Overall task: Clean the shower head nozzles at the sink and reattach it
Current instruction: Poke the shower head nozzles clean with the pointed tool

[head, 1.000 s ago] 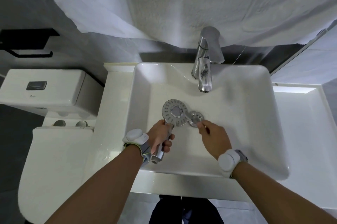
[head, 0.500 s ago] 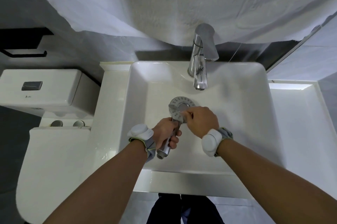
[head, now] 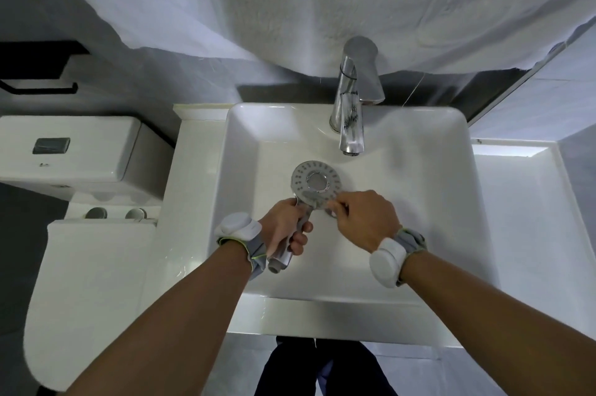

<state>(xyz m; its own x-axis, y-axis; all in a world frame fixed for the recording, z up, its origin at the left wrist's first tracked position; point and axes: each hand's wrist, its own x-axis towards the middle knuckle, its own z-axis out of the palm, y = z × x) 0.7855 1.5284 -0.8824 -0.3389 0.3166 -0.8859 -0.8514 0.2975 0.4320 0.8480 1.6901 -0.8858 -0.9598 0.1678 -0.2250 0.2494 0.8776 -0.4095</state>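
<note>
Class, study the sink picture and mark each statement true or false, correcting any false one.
1. The left hand grips the handle of the shower head. True.
2. The shower head's nozzle face points down into the basin. False: it faces up toward the camera.
3. Water streams from the faucet. False: no water is visible.
4. The right hand touches the lower edge of the shower head. True.
5. A toilet tank stands left of the sink. True.
</note>
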